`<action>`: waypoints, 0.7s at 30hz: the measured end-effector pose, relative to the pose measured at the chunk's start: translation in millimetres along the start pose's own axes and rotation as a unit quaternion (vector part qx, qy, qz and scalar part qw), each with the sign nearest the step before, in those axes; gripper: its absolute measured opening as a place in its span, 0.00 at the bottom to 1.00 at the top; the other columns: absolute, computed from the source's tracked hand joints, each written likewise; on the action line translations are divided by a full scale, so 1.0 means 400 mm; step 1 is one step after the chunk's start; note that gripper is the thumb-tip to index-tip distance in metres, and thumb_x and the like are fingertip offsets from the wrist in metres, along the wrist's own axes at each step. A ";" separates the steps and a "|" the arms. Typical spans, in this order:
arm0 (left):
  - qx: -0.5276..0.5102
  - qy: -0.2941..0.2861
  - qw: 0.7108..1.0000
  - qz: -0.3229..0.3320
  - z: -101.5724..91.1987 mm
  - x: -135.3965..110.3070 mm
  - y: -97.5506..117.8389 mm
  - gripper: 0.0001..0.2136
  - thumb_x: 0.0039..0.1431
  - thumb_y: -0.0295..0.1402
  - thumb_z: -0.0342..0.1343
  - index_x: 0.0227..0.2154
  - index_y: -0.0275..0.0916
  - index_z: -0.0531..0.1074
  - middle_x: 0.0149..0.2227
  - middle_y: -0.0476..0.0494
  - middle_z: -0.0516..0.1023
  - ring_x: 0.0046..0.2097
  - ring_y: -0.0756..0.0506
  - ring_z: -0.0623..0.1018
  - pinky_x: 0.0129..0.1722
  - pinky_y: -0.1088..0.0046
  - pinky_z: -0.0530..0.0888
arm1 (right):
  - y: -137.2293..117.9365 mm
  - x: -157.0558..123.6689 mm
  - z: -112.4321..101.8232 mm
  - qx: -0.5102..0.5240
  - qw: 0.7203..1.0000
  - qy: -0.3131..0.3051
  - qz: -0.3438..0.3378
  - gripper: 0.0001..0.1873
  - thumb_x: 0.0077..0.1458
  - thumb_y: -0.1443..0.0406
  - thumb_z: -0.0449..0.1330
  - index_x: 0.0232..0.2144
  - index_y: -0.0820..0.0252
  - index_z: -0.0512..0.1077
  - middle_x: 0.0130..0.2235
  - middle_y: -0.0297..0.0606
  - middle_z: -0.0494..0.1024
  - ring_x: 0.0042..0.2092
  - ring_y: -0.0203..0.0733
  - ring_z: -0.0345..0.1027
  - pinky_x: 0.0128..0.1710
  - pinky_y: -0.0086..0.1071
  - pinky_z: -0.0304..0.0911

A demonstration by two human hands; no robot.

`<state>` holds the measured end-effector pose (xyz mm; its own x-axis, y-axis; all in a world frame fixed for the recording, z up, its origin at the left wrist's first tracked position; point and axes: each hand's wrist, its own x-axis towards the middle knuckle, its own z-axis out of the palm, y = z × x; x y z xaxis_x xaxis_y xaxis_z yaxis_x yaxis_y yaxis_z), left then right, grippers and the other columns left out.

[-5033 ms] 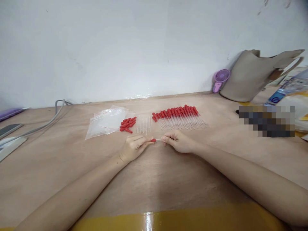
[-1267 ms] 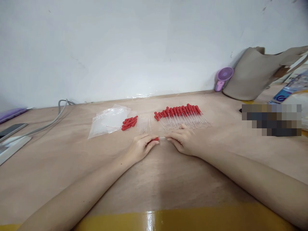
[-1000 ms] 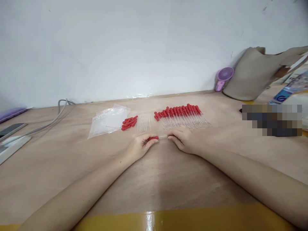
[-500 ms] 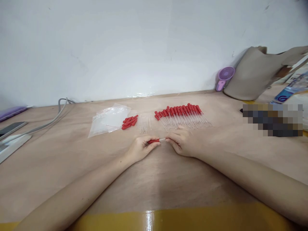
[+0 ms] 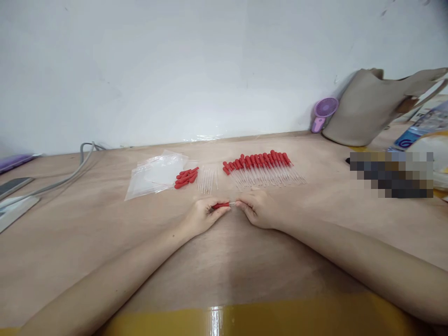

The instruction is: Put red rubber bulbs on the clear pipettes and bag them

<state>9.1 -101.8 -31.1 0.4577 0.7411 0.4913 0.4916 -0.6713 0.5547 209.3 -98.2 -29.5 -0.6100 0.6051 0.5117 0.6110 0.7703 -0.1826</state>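
Observation:
My left hand (image 5: 206, 215) is closed around a red rubber bulb (image 5: 221, 205), which points to the right. A thin clear dropper tube (image 5: 232, 203) shows at the bulb's open end. The fingers of my right hand (image 5: 256, 207) pinch that tube, and most of it is hidden in them. Beyond my hands lies a small pile of loose red bulbs (image 5: 186, 178) beside a row of bare clear tubes (image 5: 207, 179). Further right, several droppers with red bulbs fitted (image 5: 262, 168) lie side by side, tips toward me.
Clear plastic bags (image 5: 154, 175) lie left of the loose bulbs. A grey cable (image 5: 70, 178) and a phone (image 5: 14, 186) are at the far left. At the right stand a purple fan (image 5: 325, 109), a beige bag (image 5: 364, 107) and a bottle (image 5: 423, 126). A white wall (image 5: 210, 70) closes the back.
My right hand has come slightly closer to my left, and less of the clear tube shows between them. The whole view has shifted a little.

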 end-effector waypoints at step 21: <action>0.089 0.027 0.996 -0.009 -0.026 0.012 -0.028 0.11 0.55 0.37 0.55 0.38 0.37 0.72 0.28 0.48 0.71 0.25 0.53 0.69 0.27 0.76 0.70 | 0.075 0.050 -0.071 0.031 0.970 0.033 0.240 0.13 0.54 0.65 0.51 0.22 0.62 0.71 0.24 0.36 0.71 0.27 0.35 0.62 0.28 0.28 0.54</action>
<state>-2.0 -90.7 -28.0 0.4090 0.7497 0.5203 0.6258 -0.6454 0.4381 229.8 -68.6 -0.8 -0.2275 0.8846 0.4072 0.7839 0.4144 -0.4623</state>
